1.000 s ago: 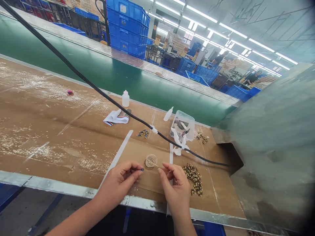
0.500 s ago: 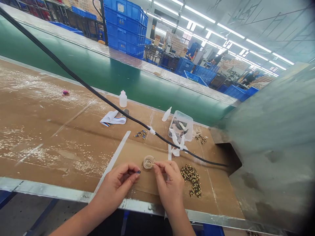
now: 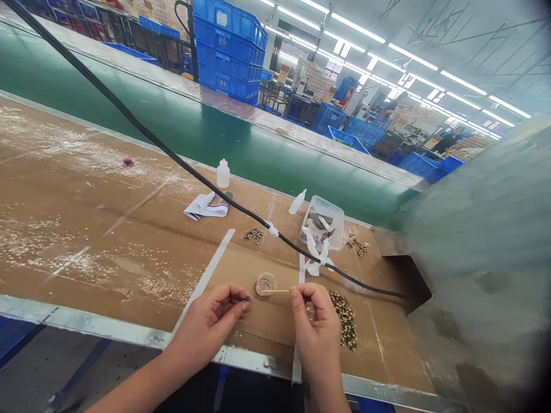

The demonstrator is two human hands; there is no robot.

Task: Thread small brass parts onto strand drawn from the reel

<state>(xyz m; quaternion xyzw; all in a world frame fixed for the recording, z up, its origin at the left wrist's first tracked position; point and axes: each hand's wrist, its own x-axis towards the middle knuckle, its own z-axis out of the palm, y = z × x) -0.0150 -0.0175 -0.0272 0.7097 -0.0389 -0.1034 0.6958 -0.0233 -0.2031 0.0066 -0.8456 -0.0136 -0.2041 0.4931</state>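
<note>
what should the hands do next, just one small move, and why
Probably bring the tip of the thin stick across to the small blue piece: the right hand pinches the stick with its far end at the small clear cup, and the left hand holds the piece close beside that cup.

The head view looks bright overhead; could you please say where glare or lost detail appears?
In the head view, ceiling lights glare white; in the head view, pale sheen lies on the green surface; the head view darkens at its right corners; in the head view, the blue piece at the left hand is too small to make out.
</note>
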